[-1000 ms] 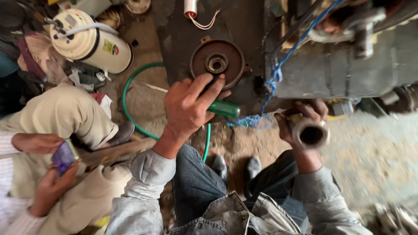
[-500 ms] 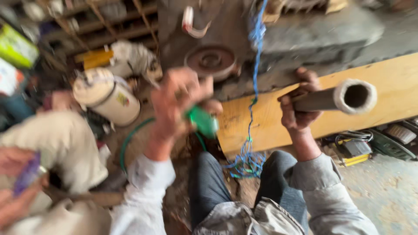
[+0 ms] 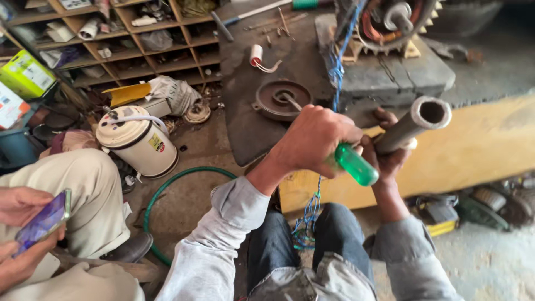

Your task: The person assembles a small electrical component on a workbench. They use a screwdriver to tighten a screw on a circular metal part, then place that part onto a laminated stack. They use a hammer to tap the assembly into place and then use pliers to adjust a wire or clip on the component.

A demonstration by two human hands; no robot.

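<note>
Your left hand (image 3: 312, 139) is fisted tight round a screwdriver w/ a green see-through handle (image 3: 355, 164); the handle end sticks out toward you, the metal shaft (image 3: 290, 100) runs away from the knuckles and its tip sits on or over the round rusty disc (image 3: 281, 99) on the dark slab. Can't tell if tip touches.

Your right hand (image 3: 387, 150) is wrapped round the lower end of a grey metal pipe (image 3: 415, 124), fingers curled shut on it. Pipe tilts up and to the right, open mouth facing the camera. The 2 hands are just beside each other, above your knees.

Blue wire (image 3: 334, 72) hangs between them. Yellow board (image 3: 473, 150) lies behind the pipe. On the left, another person's 2 hands hold a phone (image 3: 44, 220); white drum w/ lid (image 3: 136, 139) stands near a green hose (image 3: 167, 187).
</note>
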